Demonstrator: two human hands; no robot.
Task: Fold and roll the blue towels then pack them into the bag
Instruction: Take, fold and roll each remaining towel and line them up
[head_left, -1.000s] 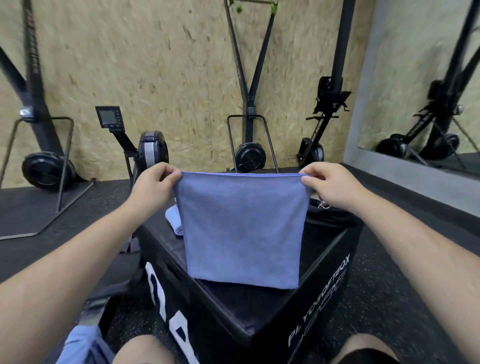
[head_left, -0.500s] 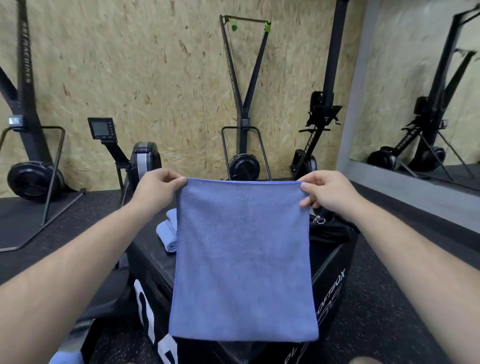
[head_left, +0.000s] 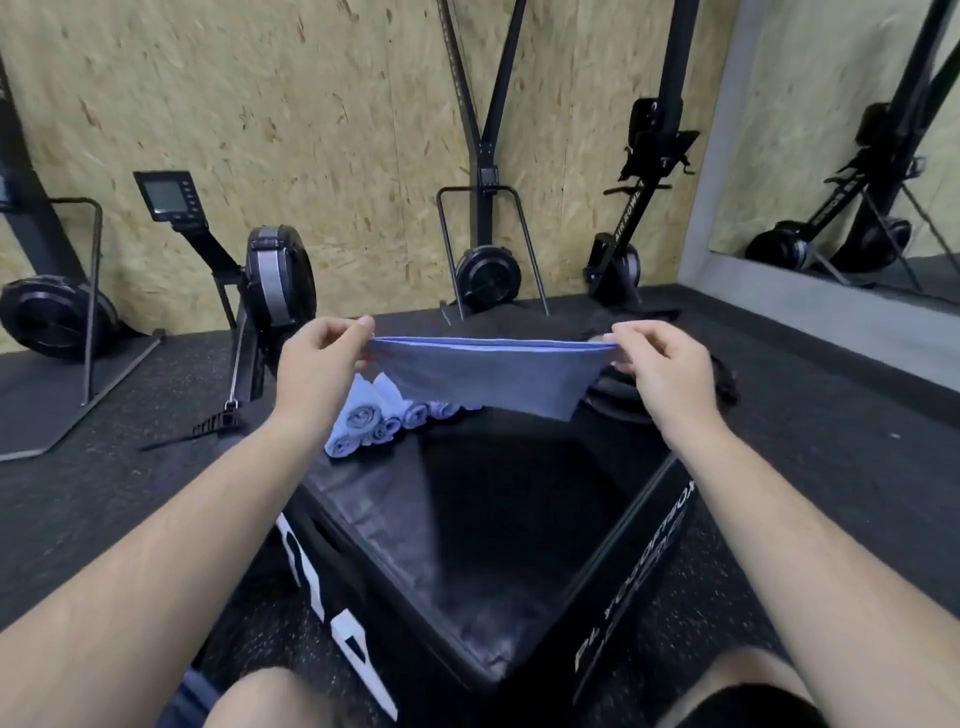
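Left hand (head_left: 317, 358) and right hand (head_left: 657, 358) pinch soft blue towel (head_left: 483, 379) stretched flat

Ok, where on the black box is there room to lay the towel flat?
The box top is bare in its near middle, between the rolled towels at far left and the bag at far right. Those far corners are crowded.

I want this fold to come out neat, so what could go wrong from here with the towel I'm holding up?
The left hand and right hand only pinch the blue towel by its top corners, so a corner could slip and spoil the fold. Its hanging edge seems close above the rolled towels on the black box; laying it down there might nudge or unroll them.
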